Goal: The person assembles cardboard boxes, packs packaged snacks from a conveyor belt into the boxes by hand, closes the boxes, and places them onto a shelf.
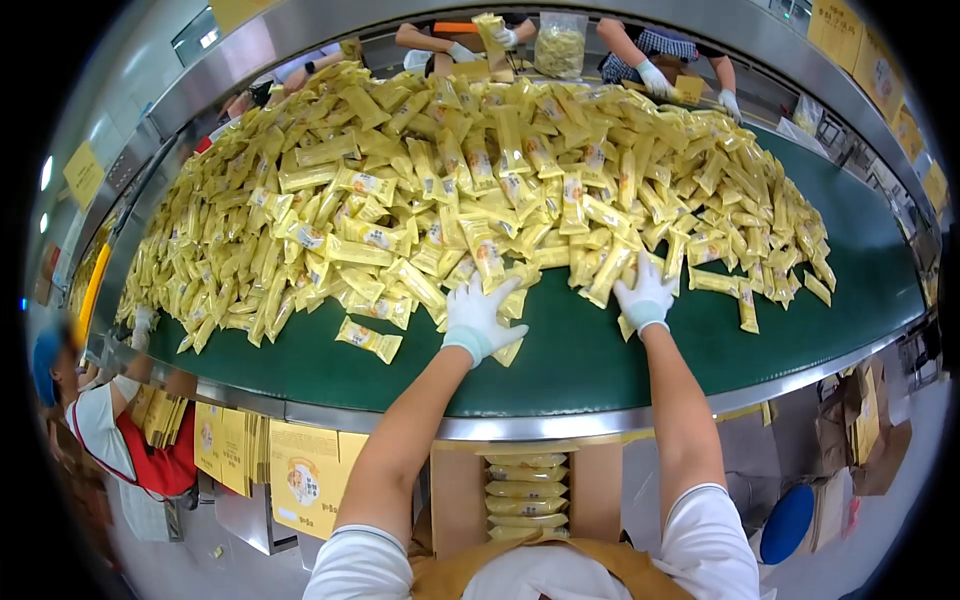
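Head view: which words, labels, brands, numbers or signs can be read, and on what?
None reads clearly.
Yellow packets: printed marks, too small.
Flat carton at lower left: dark characters, too blurred to quote.
Cartons at upper right: printing, unreadable.

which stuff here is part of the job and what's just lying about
Seems part of the job:
packets, heaped
left hand and right hand, at the heap's near edge
green belt under them
open box below, packets inside

Probably just lying about:
blue stool, lower right
overhead cartons, upper right
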### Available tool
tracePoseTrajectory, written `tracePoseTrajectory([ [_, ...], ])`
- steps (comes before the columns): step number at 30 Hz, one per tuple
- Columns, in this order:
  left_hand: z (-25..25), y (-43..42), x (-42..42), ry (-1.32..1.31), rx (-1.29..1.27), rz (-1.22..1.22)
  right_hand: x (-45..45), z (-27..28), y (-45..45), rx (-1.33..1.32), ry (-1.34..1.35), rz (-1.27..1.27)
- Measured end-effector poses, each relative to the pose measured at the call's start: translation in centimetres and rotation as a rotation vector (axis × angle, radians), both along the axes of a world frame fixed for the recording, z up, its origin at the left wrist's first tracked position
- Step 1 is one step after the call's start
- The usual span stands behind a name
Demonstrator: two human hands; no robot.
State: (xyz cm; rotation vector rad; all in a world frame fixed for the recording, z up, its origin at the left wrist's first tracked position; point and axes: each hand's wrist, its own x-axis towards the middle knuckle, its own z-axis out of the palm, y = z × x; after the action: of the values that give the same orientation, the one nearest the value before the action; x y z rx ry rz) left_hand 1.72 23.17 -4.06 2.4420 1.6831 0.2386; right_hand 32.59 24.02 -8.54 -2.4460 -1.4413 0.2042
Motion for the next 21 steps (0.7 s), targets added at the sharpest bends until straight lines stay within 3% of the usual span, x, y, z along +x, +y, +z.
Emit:
tracePoseTrajectory([
  [4, -0.8, -2.9, -2.0, -0.154, 0.05, -0.186, -2.4, -0.5, -3.9, 0.15, -0.031, 0.326],
  [8, 0.7, -7.1, -4.1, -0.138, -0.011, -0.166, -3.2, 0.6, -9.0, 0.218, -0.107, 0.752],
  [11, -1.1, -9.5, -6.7, -0.082, 0.15, -0.181, -2.4, 1.5, -12.3, 0.062, -0.134, 0.962],
  [14, -1.4, -10.3, -7.9, -0.127, 0.185, -0.221, -2.1, 3.8, -15.6, 0.167, -0.07, 0.9],
  [16, -2.1, -9.7, -8.3, -0.186, 0.107, -0.274, -1.1, 1.7, -17.1, 0.25, 0.153, 0.6],
  [17, -0.7, -9.9, -8.0, -0.175, 0.169, -0.265, -0.3, -0.1, -18.0, 0.266, 0.06, 0.543],
  [18, -0.3, -9.5, -8.0, -0.234, 0.074, -0.259, -0.2, -0.2, -18.5, 0.281, -0.032, 0.483],
  [20, 0.3, -8.9, -8.4, -0.345, -0.123, -0.253, 0.5, -0.3, -19.4, 0.173, 0.021, 0.375],
  [21, 0.5, -8.9, -8.3, -0.273, -0.06, -0.309, 0.4, 0.4, -19.7, 0.119, 0.049, 0.322],
])
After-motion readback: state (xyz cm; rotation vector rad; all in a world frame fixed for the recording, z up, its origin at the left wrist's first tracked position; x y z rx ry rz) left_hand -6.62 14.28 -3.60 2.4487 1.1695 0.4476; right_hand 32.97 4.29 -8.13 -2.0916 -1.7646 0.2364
